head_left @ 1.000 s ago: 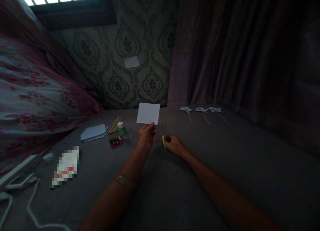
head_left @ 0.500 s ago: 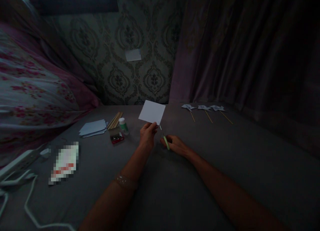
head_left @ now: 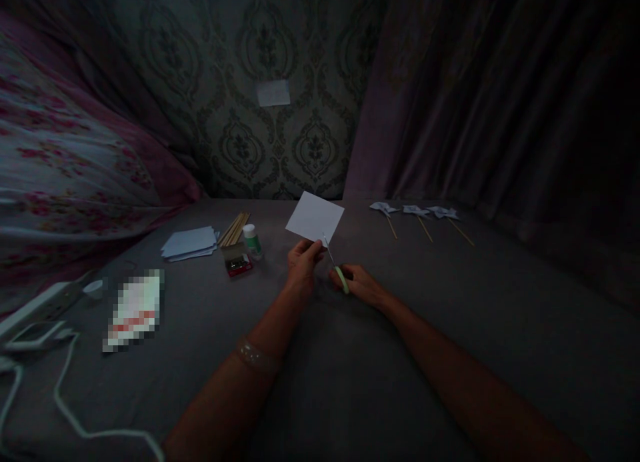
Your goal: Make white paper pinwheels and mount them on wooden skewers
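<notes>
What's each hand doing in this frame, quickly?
Left hand: closed, pinching the white paper sheet near its lower corner.
Right hand: closed around the handles of the green-handled scissors, blades at the sheet.

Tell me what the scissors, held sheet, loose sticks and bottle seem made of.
Scissors: smooth pale-green handle, probably plastic; thin greyish blade, likely metal.
Held sheet: matte white paper or thin card, flat with crisp edges.
Loose sticks: tan, so probably bare wood or bamboo.
Bottle: probably plastic, judging by its chunky white cap; finish unclear.
</notes>
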`<state>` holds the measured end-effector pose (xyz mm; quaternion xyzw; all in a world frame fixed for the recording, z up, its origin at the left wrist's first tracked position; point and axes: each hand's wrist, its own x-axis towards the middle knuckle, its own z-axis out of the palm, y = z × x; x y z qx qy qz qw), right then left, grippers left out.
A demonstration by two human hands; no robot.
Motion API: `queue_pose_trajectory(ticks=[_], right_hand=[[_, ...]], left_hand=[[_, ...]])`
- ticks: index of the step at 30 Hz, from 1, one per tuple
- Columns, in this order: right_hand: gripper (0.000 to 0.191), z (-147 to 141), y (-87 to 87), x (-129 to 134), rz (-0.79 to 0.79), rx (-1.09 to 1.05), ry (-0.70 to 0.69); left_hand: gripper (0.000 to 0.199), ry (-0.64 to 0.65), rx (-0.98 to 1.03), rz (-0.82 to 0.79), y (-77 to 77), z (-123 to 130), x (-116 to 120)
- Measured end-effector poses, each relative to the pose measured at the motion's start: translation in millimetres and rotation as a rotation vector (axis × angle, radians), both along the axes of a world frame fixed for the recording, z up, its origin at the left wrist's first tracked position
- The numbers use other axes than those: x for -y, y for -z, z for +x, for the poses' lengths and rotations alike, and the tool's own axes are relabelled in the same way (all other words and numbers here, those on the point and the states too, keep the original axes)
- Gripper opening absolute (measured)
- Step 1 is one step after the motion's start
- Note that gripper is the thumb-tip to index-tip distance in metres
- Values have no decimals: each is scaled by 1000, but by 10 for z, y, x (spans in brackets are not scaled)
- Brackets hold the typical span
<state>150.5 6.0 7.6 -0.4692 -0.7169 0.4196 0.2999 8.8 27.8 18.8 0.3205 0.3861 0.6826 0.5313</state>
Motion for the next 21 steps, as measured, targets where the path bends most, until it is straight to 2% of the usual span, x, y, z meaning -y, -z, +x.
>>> queue_pose_trajectory(ticks=[21], right_hand=[[46, -14, 4, -2, -17, -17, 33]], left_hand=[[23, 14, -26, 35, 33, -5, 3]])
